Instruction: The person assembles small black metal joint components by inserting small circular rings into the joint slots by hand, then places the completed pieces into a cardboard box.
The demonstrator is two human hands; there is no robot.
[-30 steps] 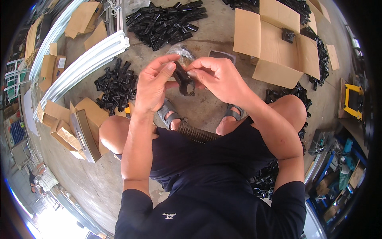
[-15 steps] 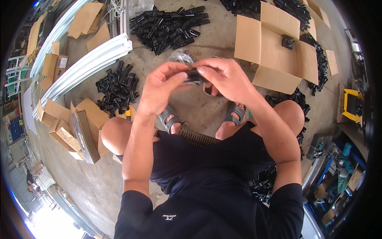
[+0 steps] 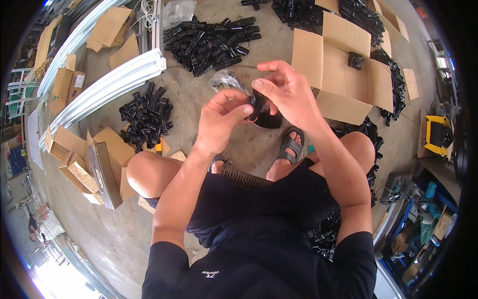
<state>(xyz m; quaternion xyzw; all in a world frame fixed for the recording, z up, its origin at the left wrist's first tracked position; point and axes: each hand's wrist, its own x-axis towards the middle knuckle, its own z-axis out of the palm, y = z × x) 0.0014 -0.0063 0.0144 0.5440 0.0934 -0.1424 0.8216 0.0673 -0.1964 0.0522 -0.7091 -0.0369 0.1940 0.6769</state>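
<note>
black and glossy, the small part [image 3: 256,103] sits between left hand [image 3: 216,122] and right hand [image 3: 291,97], above the floor [image 3: 122,226], tilted steeply where half a second ago it lay crosswise. the left grip pinches it; the right has loosened, index finger lifted, though whether it also holds on is hard to tell. it seems mid-turn, borne mainly by the left.

Your fingers [image 3: 229,95] partly hide the black part [image 3: 257,102]; your left wrist [image 3: 207,143] covers most of your left foot [image 3: 217,166].
</note>
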